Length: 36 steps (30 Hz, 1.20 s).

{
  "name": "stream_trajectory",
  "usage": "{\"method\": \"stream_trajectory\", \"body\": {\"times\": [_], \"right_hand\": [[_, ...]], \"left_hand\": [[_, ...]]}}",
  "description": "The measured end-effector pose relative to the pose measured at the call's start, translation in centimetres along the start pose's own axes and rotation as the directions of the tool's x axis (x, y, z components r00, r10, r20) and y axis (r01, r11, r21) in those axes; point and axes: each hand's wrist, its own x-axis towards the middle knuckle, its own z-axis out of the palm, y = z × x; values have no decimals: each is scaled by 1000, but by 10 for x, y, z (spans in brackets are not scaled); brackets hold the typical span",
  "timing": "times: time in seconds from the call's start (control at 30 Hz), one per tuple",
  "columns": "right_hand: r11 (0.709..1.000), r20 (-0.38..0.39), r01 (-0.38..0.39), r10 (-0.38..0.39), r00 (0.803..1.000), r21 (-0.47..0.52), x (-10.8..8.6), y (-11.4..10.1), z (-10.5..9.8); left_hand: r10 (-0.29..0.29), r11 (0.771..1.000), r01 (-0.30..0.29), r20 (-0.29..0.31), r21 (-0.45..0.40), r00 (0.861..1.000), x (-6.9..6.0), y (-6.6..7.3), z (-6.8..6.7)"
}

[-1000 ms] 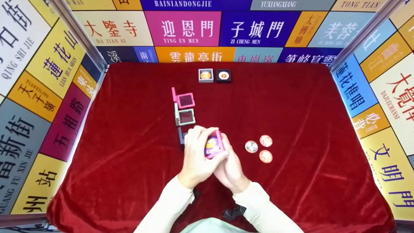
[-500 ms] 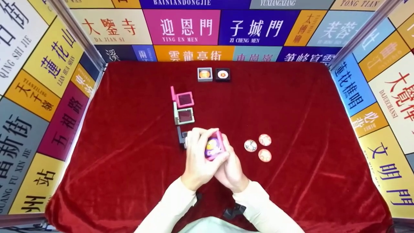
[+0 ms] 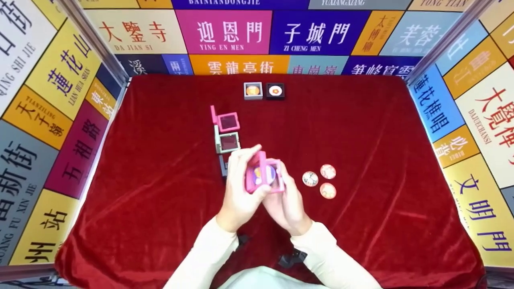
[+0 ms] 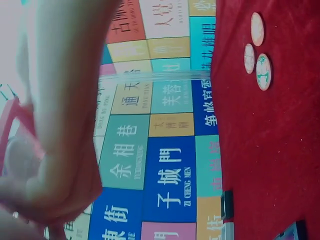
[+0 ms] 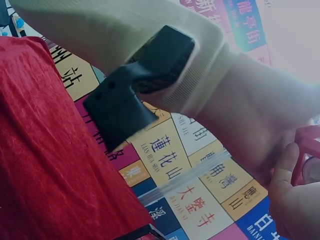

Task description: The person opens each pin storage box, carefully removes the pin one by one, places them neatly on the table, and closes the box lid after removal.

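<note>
Above the front middle of the table, both hands hold a small pink display case (image 3: 263, 158) partly spread open like a book. A round purple and yellow badge (image 3: 257, 176) shows inside it. My left hand (image 3: 237, 192) grips the case's left half, thumb at its lower edge. On the other side my right hand (image 3: 292, 200) holds the half with a clear window; its far fingers are hidden behind the case. In the left wrist view part of the pink frame (image 4: 9, 112) shows at the left edge. The right wrist view catches the case (image 5: 302, 160) at its right edge.
Left of centre stand an open pink case (image 3: 229, 122), an open pale green case (image 3: 229, 142) and a dark grey case (image 3: 224, 165) half hidden by my left hand. Three round badges (image 3: 328, 171) lie to the right. Two framed badges (image 3: 253, 91) stand at the back.
The pink case has come apart into two spread halves between the hands. My left hand has shifted slightly left and tilted its half; the right hand has turned a little. The loose badges stay put.
</note>
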Motion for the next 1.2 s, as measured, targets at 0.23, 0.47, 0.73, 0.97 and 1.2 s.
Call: {"method": "stream_trajectory", "body": {"times": [0.23,0.47,0.73,0.97,1.2], "right_hand": [[998,-1,1,0,1000,58,2,-7,-10],[936,46,126,-117,992,-329,6,-26,-16],[158,384,391,-71,921,-907,16,-73,-8],[-231,505,512,94,858,-828,22,-82,4],[-295,611,588,15,791,-753,28,-89,5]], "left_hand": [[-87,992,97,122,-78,989,0,1,-27],[-218,925,263,183,-275,959,-3,0,-42],[-225,927,260,154,-269,962,-4,-3,-47],[-232,937,267,170,-226,958,-7,-6,-43],[-242,931,276,164,-239,956,-9,-8,-42]]}}
